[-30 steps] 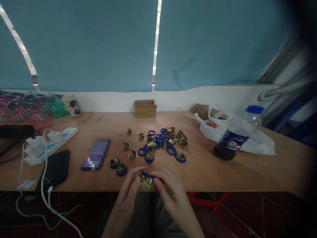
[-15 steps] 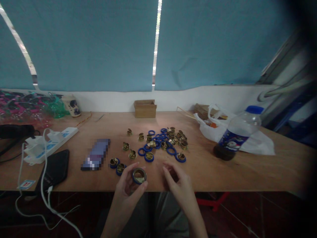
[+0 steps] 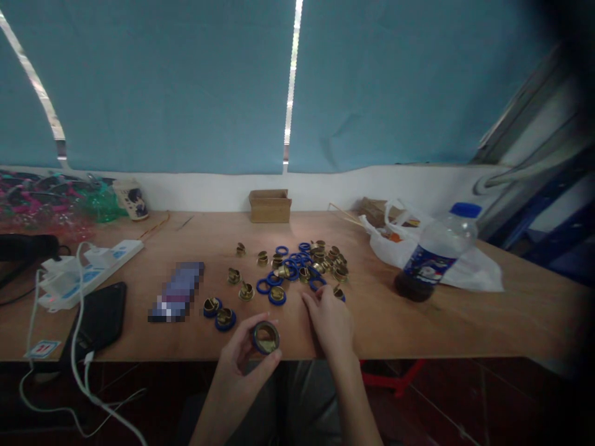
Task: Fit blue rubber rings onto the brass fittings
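Near the table's front edge, my left hand (image 3: 246,362) grips a round brass-coloured fitting (image 3: 266,337) between thumb and fingers. The fitting's open end faces up, and some blue shows at its rim. My right hand (image 3: 331,316) reaches over the table to the near side of the pile, fingers bent and slightly apart, with nothing visible in them. Just beyond its fingertips lies a blue ring (image 3: 317,284); whether they touch is unclear. It partly covers a brass fitting (image 3: 338,291) on a blue ring. Two more ringed fittings (image 3: 225,318) sit left of my hands.
Several loose brass fittings (image 3: 246,291) and blue rings (image 3: 263,286) lie mid-table. A phone (image 3: 179,291), black pouch (image 3: 100,319) and power strip (image 3: 111,263) are on the left. A cardboard box (image 3: 269,209) stands behind; a bottle (image 3: 430,263) and white bag (image 3: 478,269) are right.
My right hand has moved forward from the table's front edge to the pile of blue rings. My left hand stays nearly in place, still gripping the brass fitting.
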`<state>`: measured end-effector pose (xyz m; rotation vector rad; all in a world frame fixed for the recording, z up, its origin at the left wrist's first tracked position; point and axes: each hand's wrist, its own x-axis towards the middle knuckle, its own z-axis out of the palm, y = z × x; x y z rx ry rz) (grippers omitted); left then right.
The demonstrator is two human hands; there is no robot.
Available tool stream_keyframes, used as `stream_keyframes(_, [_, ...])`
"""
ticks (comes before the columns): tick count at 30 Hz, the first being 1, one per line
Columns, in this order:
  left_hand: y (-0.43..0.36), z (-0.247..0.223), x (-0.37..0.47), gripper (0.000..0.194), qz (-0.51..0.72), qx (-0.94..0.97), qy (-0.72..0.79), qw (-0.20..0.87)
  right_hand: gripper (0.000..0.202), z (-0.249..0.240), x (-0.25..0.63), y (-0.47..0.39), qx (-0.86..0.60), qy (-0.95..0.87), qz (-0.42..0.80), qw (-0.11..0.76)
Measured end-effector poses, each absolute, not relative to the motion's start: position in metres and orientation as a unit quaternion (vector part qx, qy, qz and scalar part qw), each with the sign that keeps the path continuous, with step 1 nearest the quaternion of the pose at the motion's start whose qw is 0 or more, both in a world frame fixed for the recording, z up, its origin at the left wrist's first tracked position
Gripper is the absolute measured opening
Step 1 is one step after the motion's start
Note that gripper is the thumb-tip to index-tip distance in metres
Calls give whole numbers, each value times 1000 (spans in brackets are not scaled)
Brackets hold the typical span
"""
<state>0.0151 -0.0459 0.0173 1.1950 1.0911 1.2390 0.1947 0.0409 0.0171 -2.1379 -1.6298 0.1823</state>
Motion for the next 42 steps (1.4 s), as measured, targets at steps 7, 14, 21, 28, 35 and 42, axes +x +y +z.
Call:
stream_keyframes(7, [-47, 18, 15, 39, 517, 494, 458, 528, 21, 20, 189, 41, -787, -589, 54, 178])
stream_keyframes(14, [-49, 22, 16, 40, 521, 492, 455, 529, 15, 15, 191, 39, -756, -619, 46, 207])
stream_keyframes(21, [-52, 23, 14, 40, 519, 496, 453, 528, 15, 10, 207, 36, -651, -704, 96, 267])
stream_keyframes(28, [-51, 22, 13, 39, 520, 494, 458, 526, 21, 10, 207, 27, -691, -645, 103, 310])
stream_keyframes(35, [-50, 19, 12, 41, 526, 489, 447, 533, 27, 13, 177, 17, -762, -594, 53, 252])
stream_keyframes(42, [-52, 21, 11, 38, 526, 488, 450, 532, 24, 16, 172, 15, -761, -613, 28, 208])
